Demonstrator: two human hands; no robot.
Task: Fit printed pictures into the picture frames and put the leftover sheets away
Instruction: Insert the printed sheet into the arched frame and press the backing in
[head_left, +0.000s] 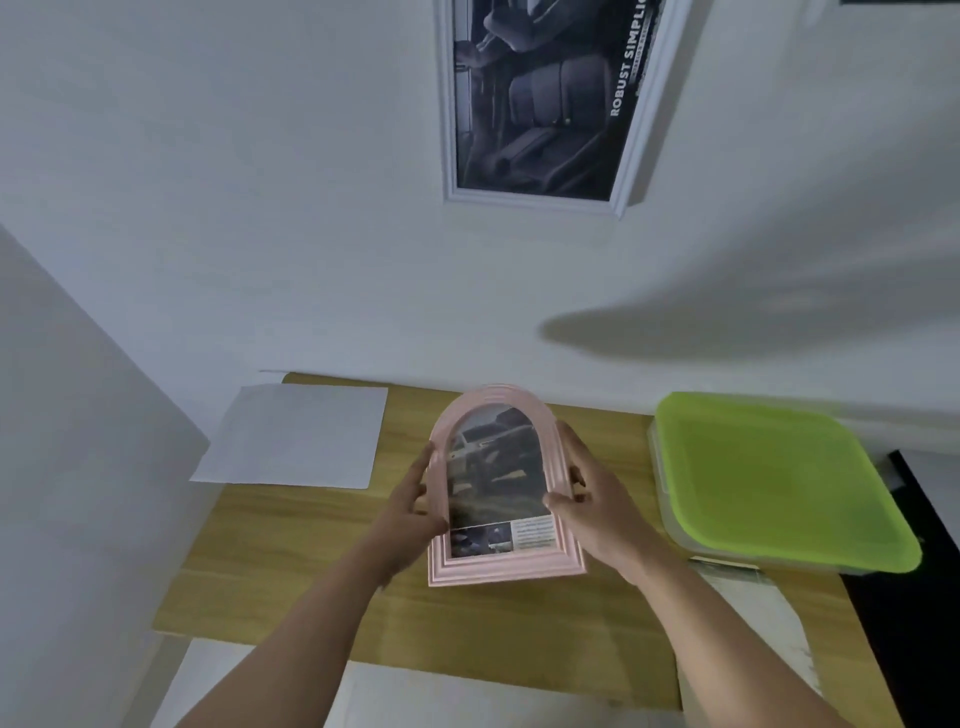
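The left hand (415, 499) and right hand (587, 493) are grasping the pink arched frame (493, 564) by its side rails, fingers curled round the edges, above the bench (291, 561). It is probably light, rigid plastic; the glazing may be fragile.

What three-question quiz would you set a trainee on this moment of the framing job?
1. True or false: only the left hand holds the pink arched frame.
2. What lies on the table left of the frame? A) white sheet B) scissors C) mug
3. Fill in: the box on the right has a ___ lid.
Key: 1 false, the right hand grips it too; 2 A; 3 green.
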